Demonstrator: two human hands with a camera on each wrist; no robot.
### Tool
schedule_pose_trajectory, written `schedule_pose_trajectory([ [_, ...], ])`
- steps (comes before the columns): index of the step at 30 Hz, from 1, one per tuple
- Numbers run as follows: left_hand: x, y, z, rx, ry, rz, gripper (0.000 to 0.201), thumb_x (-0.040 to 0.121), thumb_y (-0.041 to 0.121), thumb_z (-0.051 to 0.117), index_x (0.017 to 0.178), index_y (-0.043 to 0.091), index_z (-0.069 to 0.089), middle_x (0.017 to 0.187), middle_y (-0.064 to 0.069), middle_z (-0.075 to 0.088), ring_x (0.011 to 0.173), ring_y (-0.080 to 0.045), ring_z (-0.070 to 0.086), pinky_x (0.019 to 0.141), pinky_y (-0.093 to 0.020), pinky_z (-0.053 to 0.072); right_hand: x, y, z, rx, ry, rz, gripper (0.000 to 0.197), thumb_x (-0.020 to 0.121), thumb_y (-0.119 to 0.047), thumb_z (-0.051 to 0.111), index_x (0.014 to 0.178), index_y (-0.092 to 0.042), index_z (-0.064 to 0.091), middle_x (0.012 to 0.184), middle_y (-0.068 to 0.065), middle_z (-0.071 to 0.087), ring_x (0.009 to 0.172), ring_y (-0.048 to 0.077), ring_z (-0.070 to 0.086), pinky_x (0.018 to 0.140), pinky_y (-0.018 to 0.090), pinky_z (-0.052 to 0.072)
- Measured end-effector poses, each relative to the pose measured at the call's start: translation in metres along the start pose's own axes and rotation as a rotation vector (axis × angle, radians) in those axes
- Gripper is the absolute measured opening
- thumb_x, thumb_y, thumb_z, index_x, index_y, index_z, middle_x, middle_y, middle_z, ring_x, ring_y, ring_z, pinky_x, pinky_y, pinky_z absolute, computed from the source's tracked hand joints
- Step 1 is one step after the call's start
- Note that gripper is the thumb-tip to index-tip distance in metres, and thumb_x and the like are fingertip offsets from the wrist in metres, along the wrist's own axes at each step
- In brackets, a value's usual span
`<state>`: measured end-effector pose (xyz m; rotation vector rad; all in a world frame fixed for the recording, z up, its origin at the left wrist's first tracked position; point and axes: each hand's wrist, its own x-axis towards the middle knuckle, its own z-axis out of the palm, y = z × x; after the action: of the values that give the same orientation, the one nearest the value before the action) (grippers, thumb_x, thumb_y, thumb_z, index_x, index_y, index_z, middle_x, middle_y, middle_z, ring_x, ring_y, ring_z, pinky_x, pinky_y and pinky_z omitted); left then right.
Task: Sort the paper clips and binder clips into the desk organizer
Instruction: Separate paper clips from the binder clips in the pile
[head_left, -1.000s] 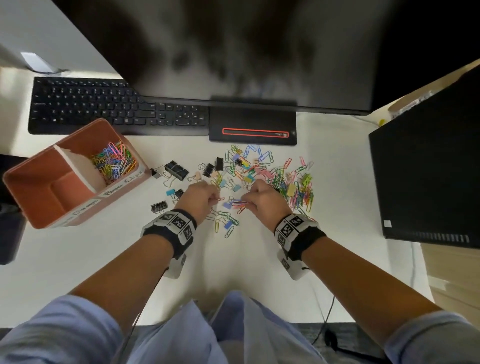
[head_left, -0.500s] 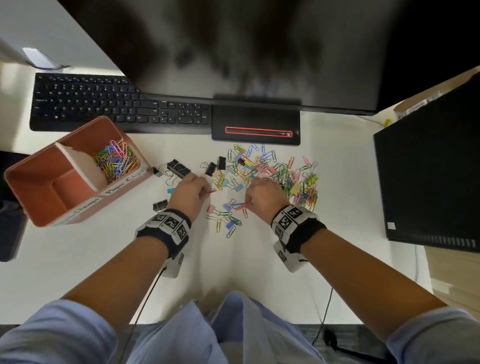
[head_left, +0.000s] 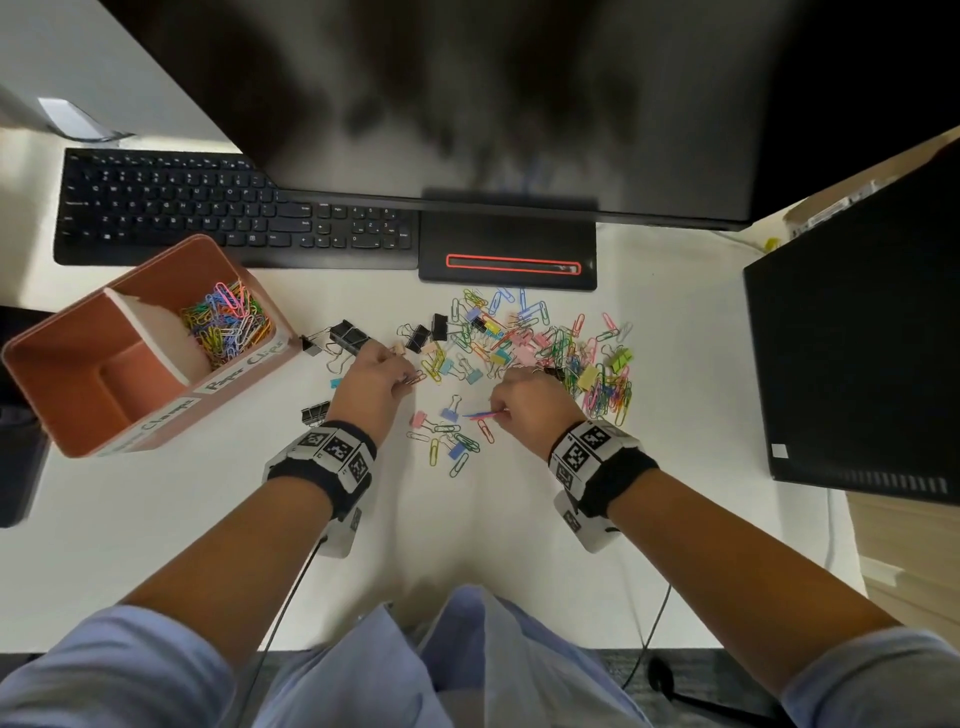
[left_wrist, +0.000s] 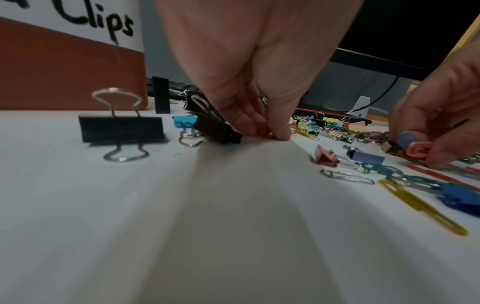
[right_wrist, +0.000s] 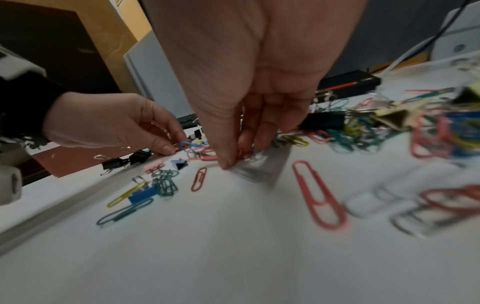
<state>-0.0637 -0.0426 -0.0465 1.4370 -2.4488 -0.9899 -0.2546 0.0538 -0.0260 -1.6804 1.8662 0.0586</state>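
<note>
A terracotta desk organizer (head_left: 249, 364) stands at the left; its right compartment holds coloured paper clips (head_left: 226, 325), and the left compartment looks bare. A loose pile of paper clips and small binder clips (head_left: 545, 348) lies mid-desk. My left hand (head_left: 408, 378) pinches a few paper clips at its fingertips, low on the table (left_wrist: 265, 133), beside a black binder clip (left_wrist: 215, 128). My right hand (head_left: 498, 411) pinches pink and blue paper clips (head_left: 480, 414), fingertips down on the desk (right_wrist: 239, 158).
Large black binder clips lie near the organizer (head_left: 348, 335) and by my left wrist (head_left: 314, 413). A keyboard (head_left: 208, 218) and monitor base (head_left: 506, 260) sit behind the pile. A black computer case (head_left: 857, 338) stands at the right.
My left hand has slid a little left, away from the right hand, and keeps its clips. The right hand has stayed nearly in place, still pinching its clips.
</note>
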Motion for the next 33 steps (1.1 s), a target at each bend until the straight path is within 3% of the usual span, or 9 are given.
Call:
schedule_pose_trajectory([
  [3,0.001,-0.002,0.000,-0.031,0.017,-0.013,0.023,0.080,0.000,0.065,0.103,0.003,0.068,0.100,-0.018,0.054,0.084,-0.021,0.051,0.084,-0.024,0.040,-0.008,0.008,0.001,0.161,0.021,0.041,0.010,0.085,-0.015,0.061,0.090,-0.008,0.065,0.100,0.009,0.067,0.091,0.025,0.062,0.080,0.036,0.052],
  [6,0.004,-0.003,0.001,-0.043,0.024,-0.027,0.018,0.080,0.001,0.066,0.098,0.003,0.070,0.096,-0.016,0.054,0.082,-0.017,0.047,0.084,-0.024,0.039,-0.017,0.006,0.004,0.238,0.040,0.043,0.018,0.085,-0.013,0.062,0.102,-0.010,0.063,0.095,0.008,0.068,0.085,0.023,0.062,0.077,0.034,0.052],
  [11,0.013,-0.001,0.002,0.054,-0.060,-0.045,0.010,0.083,0.001,0.061,0.089,0.000,0.068,0.098,-0.019,0.054,0.088,-0.030,0.055,0.082,-0.028,0.042,-0.018,-0.009,0.019,0.280,-0.017,0.085,0.034,0.086,-0.016,0.062,0.119,-0.013,0.055,0.097,0.008,0.069,0.090,0.024,0.062,0.080,0.036,0.052],
  [15,0.015,0.002,-0.002,0.172,-0.161,0.000,0.009,0.085,0.005,0.057,0.089,0.004,0.066,0.101,-0.017,0.061,0.094,-0.034,0.056,0.082,-0.040,0.048,-0.012,-0.012,0.025,0.269,-0.005,0.133,0.021,0.087,-0.015,0.060,0.107,-0.008,0.060,0.106,0.012,0.061,0.093,0.029,0.060,0.081,0.038,0.051],
  [19,0.014,0.003,-0.004,0.199,-0.188,-0.072,0.019,0.088,0.010,0.055,0.106,0.006,0.059,0.102,-0.018,0.061,0.095,-0.035,0.058,0.084,-0.041,0.048,-0.008,-0.011,0.024,0.240,0.015,0.131,0.017,0.086,-0.016,0.062,0.099,-0.005,0.067,0.110,0.012,0.055,0.096,0.028,0.057,0.084,0.036,0.051],
  [27,0.014,0.005,0.000,0.327,-0.277,-0.072,0.022,0.089,0.003,0.050,0.110,0.006,0.056,0.114,-0.015,0.050,0.106,-0.031,0.047,0.089,-0.042,0.047,-0.010,-0.013,0.019,0.226,0.024,0.159,0.014,0.089,-0.016,0.057,0.097,-0.008,0.064,0.096,0.014,0.068,0.088,0.030,0.062,0.075,0.040,0.055],
  [30,0.016,0.001,-0.004,0.311,-0.329,-0.089,0.021,0.091,0.009,0.050,0.110,0.004,0.055,0.113,-0.018,0.054,0.104,-0.032,0.051,0.089,-0.040,0.046,-0.010,-0.014,0.020,0.182,-0.020,0.153,0.017,0.089,-0.017,0.056,0.099,-0.007,0.066,0.098,0.015,0.066,0.089,0.030,0.063,0.076,0.038,0.054],
  [33,0.006,-0.004,-0.012,0.196,-0.291,-0.093,0.016,0.091,0.012,0.051,0.102,0.004,0.058,0.105,-0.019,0.060,0.096,-0.032,0.055,0.082,-0.037,0.043,-0.013,-0.013,0.020,0.177,-0.029,0.155,0.020,0.090,-0.019,0.055,0.100,-0.006,0.066,0.103,0.016,0.063,0.091,0.030,0.061,0.078,0.036,0.052],
])
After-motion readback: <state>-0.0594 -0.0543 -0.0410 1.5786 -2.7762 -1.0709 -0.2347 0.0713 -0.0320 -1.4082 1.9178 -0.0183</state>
